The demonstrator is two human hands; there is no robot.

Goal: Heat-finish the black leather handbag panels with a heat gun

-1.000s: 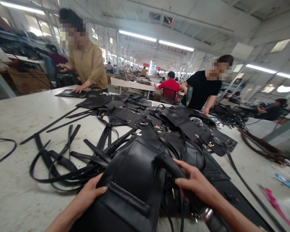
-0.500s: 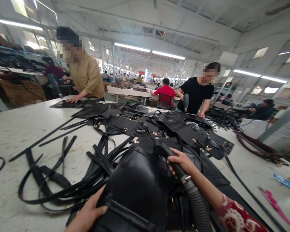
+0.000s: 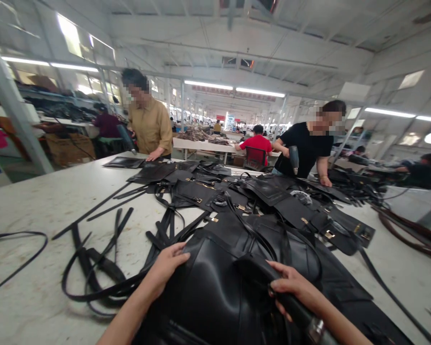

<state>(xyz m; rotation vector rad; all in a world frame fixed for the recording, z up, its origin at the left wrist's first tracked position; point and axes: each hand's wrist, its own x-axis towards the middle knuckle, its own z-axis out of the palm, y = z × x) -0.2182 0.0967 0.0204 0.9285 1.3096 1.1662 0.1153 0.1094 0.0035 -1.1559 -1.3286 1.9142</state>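
Observation:
A black leather bag (image 3: 208, 282) lies before me, its smooth panel facing up. My left hand (image 3: 168, 266) pinches the bag's upper left edge, thumb on top and some fingertips hidden. Wrapped around a black hose nozzle (image 3: 289, 294) is my right hand (image 3: 290, 287). The nozzle's flat mouth lies over the right part of the bag; I cannot tell whether it touches. A metal clamp (image 3: 314, 330) shows at the nozzle's lower end. Black straps (image 3: 104, 287) curl on the table left of my left arm.
More black bag pieces with gold buckles (image 3: 197, 200) are heaped across the white table (image 3: 25, 211). Two co-workers, one in a tan shirt (image 3: 151, 124) and one in a black shirt (image 3: 305, 143), stand at its far side. Brown straps (image 3: 409, 230) lie at right.
My left hand has moved up along the bag's left edge. The nozzle in my right hand sits lower on the bag. The whole view has turned a little to the left.

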